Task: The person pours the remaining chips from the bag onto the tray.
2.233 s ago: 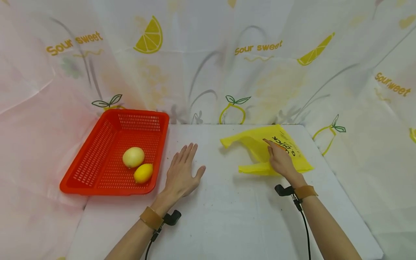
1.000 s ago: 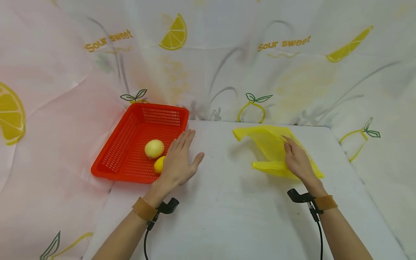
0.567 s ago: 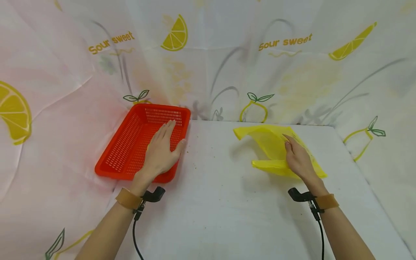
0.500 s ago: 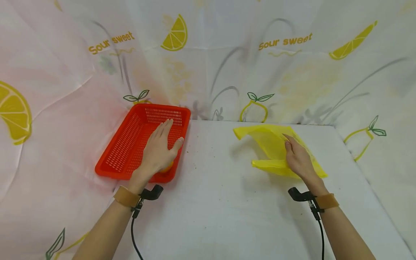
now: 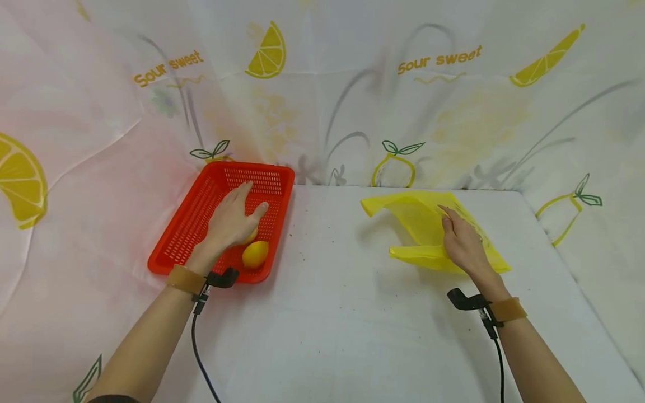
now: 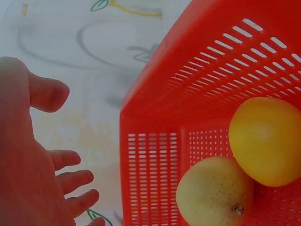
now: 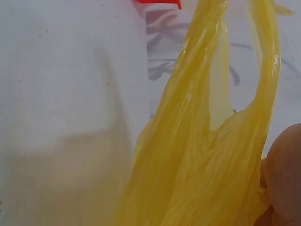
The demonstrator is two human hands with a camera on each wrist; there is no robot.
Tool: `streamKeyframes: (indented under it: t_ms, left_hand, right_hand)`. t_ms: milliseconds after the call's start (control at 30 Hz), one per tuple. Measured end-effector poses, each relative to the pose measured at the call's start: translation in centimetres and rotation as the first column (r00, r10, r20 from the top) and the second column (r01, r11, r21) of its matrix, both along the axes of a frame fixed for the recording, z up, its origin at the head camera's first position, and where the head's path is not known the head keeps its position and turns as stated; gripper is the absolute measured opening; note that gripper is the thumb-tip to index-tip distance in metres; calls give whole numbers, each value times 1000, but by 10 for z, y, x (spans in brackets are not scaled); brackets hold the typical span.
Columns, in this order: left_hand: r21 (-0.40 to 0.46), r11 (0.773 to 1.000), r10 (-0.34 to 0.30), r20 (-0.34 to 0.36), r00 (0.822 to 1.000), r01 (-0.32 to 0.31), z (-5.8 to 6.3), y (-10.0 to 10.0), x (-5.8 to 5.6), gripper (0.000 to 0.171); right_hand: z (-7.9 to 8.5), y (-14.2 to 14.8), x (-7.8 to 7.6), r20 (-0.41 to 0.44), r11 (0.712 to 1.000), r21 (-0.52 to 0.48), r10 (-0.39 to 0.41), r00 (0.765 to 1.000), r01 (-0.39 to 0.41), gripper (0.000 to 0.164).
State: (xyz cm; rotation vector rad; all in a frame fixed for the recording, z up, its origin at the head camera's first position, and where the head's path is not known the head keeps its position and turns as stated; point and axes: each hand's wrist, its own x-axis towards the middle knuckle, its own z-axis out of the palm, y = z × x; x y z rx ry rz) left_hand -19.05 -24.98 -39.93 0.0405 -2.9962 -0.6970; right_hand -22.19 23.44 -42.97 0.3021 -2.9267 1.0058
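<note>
Head view: left hand, fingers loosely extended, is over the basket holding two fruits; right hand grips the bag above the tabletop.

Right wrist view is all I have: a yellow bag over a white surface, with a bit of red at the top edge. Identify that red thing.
Observer: The head view shows that it is a red basket with holes in its walls.
Operator: Report what it contains.
Observer: Two fruits show inside it in the left wrist view: a yellow fruit and a paler fruit.
Operator: Now account for the hand I can't see.
Observer: The left hand appears over the red basket in the head view.
</note>
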Motion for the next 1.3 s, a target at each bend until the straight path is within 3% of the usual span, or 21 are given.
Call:
streamKeyframes:
  t_ms: [400, 733, 900, 1067, 1300]
  left_hand:
    - [-18, 998, -54, 113, 992, 57, -15, 22, -26, 77]
    - [94, 990, -131, 308, 942, 107, -29, 43, -39, 91]
    - [119, 984, -162, 299, 940, 132, -37, 47, -42, 84]
    - [149, 978, -181, 286, 941, 143, -36, 51, -42, 81]
    - [143, 972, -224, 300, 927, 189, -37, 63, -40, 78]
  right_hand:
    - [2, 1, -3, -15, 1000, -11, 6, 1000, -6, 54]
    - [0, 3, -1, -24, 1000, -3, -19, 1000, 19, 52]
    - [0, 5, 0, -35, 1000, -3, -18, 999, 18, 51]
    - [3, 8, 1, -42, 1000, -9, -8, 999, 8, 51]
    - [5, 12, 1, -44, 1000, -24, -9, 999, 8, 50]
